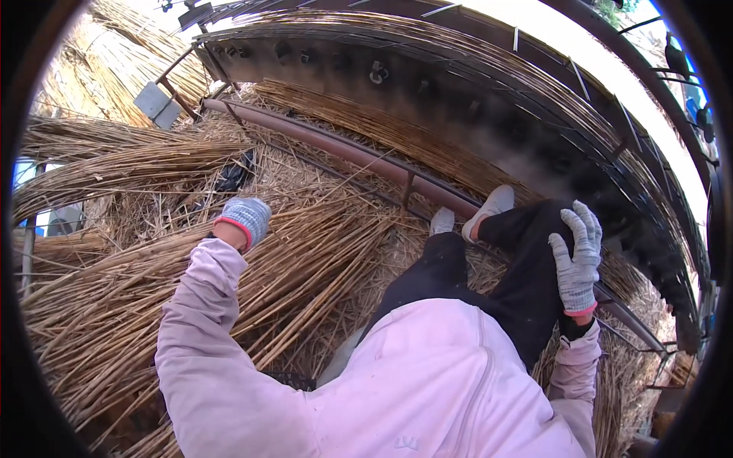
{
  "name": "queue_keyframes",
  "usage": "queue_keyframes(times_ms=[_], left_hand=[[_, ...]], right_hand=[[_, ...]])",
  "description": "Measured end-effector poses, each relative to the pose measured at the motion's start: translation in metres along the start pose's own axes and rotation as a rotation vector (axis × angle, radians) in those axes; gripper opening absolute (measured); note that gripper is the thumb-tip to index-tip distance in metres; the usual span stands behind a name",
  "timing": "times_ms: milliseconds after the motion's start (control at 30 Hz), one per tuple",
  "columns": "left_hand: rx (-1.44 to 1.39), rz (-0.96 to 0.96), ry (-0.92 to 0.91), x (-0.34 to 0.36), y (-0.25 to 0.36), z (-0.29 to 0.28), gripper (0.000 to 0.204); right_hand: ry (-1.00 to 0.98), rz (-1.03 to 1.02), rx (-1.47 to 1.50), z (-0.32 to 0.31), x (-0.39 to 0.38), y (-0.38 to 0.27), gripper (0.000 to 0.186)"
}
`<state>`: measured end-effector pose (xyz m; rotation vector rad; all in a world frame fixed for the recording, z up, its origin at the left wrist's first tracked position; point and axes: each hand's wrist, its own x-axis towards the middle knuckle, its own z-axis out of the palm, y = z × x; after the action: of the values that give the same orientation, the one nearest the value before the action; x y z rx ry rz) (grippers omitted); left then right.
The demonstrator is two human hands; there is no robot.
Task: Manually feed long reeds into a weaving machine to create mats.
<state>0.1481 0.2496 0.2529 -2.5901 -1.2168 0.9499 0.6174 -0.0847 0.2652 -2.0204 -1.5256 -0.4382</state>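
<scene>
My left hand point(246, 218), in a grey knitted glove with a red cuff, is closed at the upper edge of a bundle of dry reeds point(305, 244). Its fingers curl under and out of sight, so whatever they hold is hidden. The long tan stalks fan out below it toward the lower left. My right hand point(578, 256), gloved the same way, lies on my bent right knee in dark trousers point(527, 237). Its fingers are spread and hold nothing.
A brown metal rail point(336, 145) runs past my white shoes point(496, 202). Beyond it stretches a long dark machine bed point(427, 91) with reeds along it. More reed bundles point(122, 168) are stacked at left, near a black plastic scrap point(233, 174). Loose straw litters the ground.
</scene>
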Motion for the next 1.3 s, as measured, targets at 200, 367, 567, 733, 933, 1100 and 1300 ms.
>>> queue_keyframes(times_ms=[200, 367, 567, 733, 933, 1100, 1300], left_hand=[[0.108, 0.125, 0.109, 0.053, 0.053, -0.037, 0.022], [0.074, 0.130, -0.037, 0.089, 0.193, -0.107, 0.025], [0.101, 0.231, 0.164, 0.060, 0.250, -0.132, 0.025], [0.254, 0.321, 0.440, 0.068, 0.259, -0.111, 0.025], [0.398, 0.478, 0.954, 0.044, 0.253, -0.056, 0.025], [-0.261, 0.704, 0.441, -0.004, 0.184, 0.042, 0.028], [-0.936, -0.175, 0.175, -0.031, 0.096, 0.176, 0.055]], right_hand=[[-0.310, 0.014, 0.088, -0.018, 0.058, -0.039, 0.049], [-0.368, -0.292, 0.832, 0.002, 0.120, -0.158, 0.079], [-0.903, -0.116, 1.405, 0.034, 0.123, -0.252, 0.064], [-0.971, -0.457, 1.199, 0.032, 0.127, -0.245, 0.043], [-0.322, 0.082, 1.487, 0.054, 0.141, -0.217, 0.024], [0.171, 0.391, 1.633, 0.064, 0.155, -0.108, 0.033], [-0.007, 0.375, 1.504, 0.056, 0.115, -0.055, 0.030]])
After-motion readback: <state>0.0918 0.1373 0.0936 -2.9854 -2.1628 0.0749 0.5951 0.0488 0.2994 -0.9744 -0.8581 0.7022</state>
